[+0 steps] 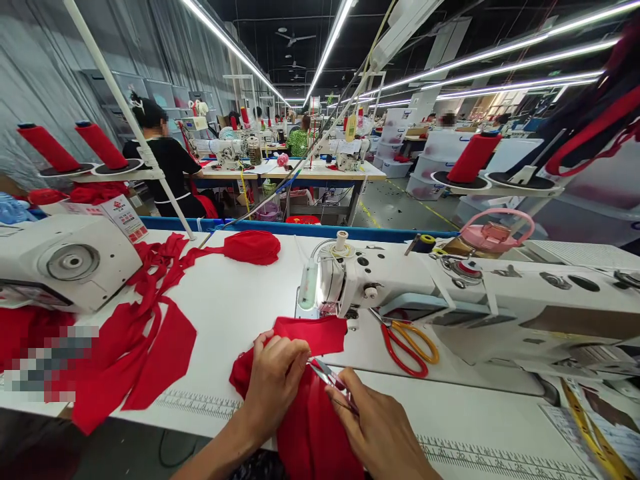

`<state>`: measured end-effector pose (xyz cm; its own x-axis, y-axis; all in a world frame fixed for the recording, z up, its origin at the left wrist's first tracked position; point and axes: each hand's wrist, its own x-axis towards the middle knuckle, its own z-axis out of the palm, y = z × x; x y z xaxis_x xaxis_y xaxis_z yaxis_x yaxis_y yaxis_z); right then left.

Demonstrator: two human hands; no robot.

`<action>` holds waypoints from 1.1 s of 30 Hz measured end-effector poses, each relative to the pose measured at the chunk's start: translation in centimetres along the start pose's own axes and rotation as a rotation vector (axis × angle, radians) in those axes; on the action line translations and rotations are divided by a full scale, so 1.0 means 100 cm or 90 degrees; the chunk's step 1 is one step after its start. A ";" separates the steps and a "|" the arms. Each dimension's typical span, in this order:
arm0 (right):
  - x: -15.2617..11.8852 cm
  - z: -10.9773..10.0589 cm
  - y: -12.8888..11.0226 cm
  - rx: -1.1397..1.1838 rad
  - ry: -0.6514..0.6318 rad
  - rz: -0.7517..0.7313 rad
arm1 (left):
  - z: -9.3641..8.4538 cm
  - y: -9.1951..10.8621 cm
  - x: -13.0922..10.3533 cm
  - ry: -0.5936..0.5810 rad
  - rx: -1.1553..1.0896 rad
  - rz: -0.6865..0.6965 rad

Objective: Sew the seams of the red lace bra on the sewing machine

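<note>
My left hand (277, 377) pinches a piece of red fabric (320, 427) at the front edge of the sewing table. In my right hand (377, 417) is a pair of thread snips (327, 375), its blades pointing left toward the pinched spot. A flat part of the cloth reaches back toward the needle area of the white sewing machine (360, 283), while the rest drapes over the table's edge toward me. Whether the blades touch a thread or the cloth is too small to tell.
Scissors (410, 347) with red and orange handles lie under the machine arm. More red pieces (165, 347) spread to the left, beside another machine head (75, 260). A red bundle (253, 247) rests at the back. Beyond, a co-worker (160, 160) sits at another table.
</note>
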<state>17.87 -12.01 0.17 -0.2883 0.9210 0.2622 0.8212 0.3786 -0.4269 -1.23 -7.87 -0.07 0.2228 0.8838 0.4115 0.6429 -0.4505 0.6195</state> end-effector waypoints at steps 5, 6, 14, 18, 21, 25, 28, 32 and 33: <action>0.006 0.007 0.005 -0.048 0.017 -0.003 | -0.001 0.001 -0.003 -0.008 -0.034 -0.010; 0.007 0.007 0.005 -0.047 0.019 -0.001 | -0.002 0.002 -0.002 -0.014 -0.078 -0.035; 0.006 0.003 0.002 0.133 -0.011 0.087 | -0.016 0.006 0.014 -0.055 -0.549 -0.289; 0.020 0.015 0.004 0.172 0.002 0.086 | -0.013 0.005 0.013 -0.055 -0.591 -0.296; 0.026 0.017 0.005 0.171 -0.016 0.075 | -0.010 0.001 0.011 -0.044 -0.631 -0.295; 0.018 0.003 0.001 0.149 0.000 0.093 | -0.010 -0.003 0.010 -0.035 -0.664 -0.312; 0.009 -0.006 -0.004 0.068 0.004 0.022 | -0.011 -0.002 0.011 -0.042 -0.663 -0.314; 0.014 -0.005 -0.008 -0.038 0.028 -0.042 | -0.013 0.004 0.014 -0.058 -0.665 -0.301; 0.017 -0.003 -0.008 -0.054 0.034 -0.048 | -0.013 0.006 0.015 -0.060 -0.663 -0.295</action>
<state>16.85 -10.77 1.22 -0.3262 0.8832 0.3370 0.8375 0.4353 -0.3302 -1.49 -6.98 1.77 0.2058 0.9783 -0.0250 -0.2319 0.0736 0.9699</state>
